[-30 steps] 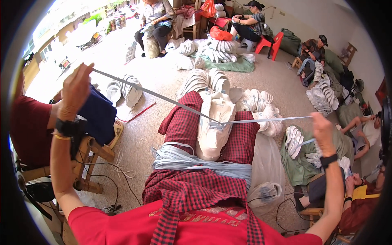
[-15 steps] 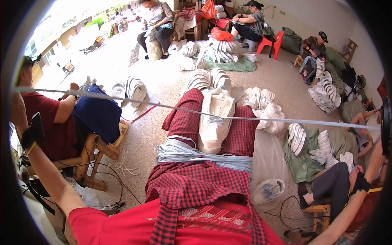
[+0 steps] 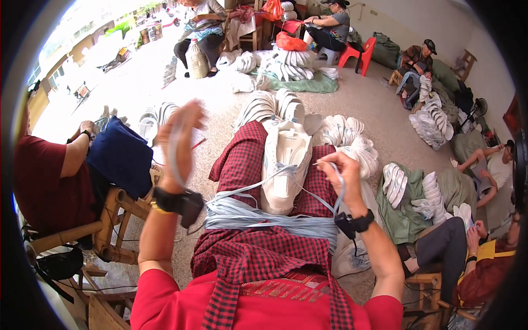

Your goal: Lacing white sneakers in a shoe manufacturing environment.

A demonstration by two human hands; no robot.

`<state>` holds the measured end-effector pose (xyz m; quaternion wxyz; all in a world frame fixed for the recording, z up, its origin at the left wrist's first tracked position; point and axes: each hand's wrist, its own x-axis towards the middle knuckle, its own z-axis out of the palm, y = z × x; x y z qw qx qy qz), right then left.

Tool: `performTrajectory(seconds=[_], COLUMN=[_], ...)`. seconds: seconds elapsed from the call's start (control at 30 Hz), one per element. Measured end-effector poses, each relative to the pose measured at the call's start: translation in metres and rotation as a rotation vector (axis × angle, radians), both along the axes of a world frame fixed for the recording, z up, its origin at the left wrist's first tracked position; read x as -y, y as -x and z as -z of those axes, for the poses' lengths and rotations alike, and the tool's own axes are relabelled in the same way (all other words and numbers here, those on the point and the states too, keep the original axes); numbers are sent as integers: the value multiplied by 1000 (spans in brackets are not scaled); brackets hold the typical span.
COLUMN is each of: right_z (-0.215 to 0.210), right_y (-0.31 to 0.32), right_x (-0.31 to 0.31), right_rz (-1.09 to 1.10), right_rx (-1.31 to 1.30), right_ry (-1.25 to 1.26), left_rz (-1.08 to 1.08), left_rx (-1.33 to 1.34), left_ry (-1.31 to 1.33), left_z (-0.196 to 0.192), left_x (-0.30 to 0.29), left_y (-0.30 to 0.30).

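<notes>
A white shoe upper [image 3: 283, 187] lies between my thighs on the red-and-black checked apron [image 3: 236, 247], toe toward me. A pale blue-grey shoelace [image 3: 258, 186] comes out of its throat to both sides. At the right, my right hand [image 3: 345, 173] is closed in a pinch on the lace, and a short tip sticks out past the fingers. My left hand [image 3: 180, 146] is raised left of the shoe upper, smeared by motion; the lace curves across it, and its finger grip is unclear. A bundle of laces [image 3: 264, 217] lies across my lap.
Stacked white shoe uppers [image 3: 269, 107] stand just beyond my knees, with more uppers [image 3: 349, 137] to the right. A person in dark red [image 3: 55, 170] sits close at my left. At the right, someone's bent leg [image 3: 440, 250] is near. Several other people work farther back.
The lace was stretched taut between my widely spread arms. Both hands have come inward and nearer the shoe upper, and the lace now hangs slack in curves on both sides.
</notes>
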<state>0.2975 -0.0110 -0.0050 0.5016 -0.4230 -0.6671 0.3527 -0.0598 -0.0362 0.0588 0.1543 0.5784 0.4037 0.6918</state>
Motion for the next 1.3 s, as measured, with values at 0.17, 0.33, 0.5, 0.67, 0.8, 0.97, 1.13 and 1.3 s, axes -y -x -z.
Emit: performTrajectory(seconds=[0.17, 0.33, 0.5, 0.67, 0.8, 0.97, 1.13, 1.3], right_z=[18, 13, 10, 1, 2, -8, -32, -44], right_y=[19, 20, 23, 27, 28, 36, 39, 28], right_x=[-17, -15, -14, -9, -8, -26, -38, -37], right_rz=[-23, 45, 19, 24, -38, -36, -233, -332], right_rx=[131, 119, 192, 255, 329, 417, 666, 735], right_ry=[-65, -74, -150, -239, -187, -125, -252, -182], left_rz=[355, 356, 327, 323, 364, 353, 243, 171], left_rx=[118, 101, 69, 91, 116, 108, 97, -27], left_ry=[242, 407, 435, 451, 486, 496, 374, 341], left_z=[71, 94, 104, 101, 102, 106, 114, 111], left_x=[-26, -33, -36, -30, -30, -32, -36, -30], left_y=[-73, -91, -88, -86, -83, -84, -92, -91])
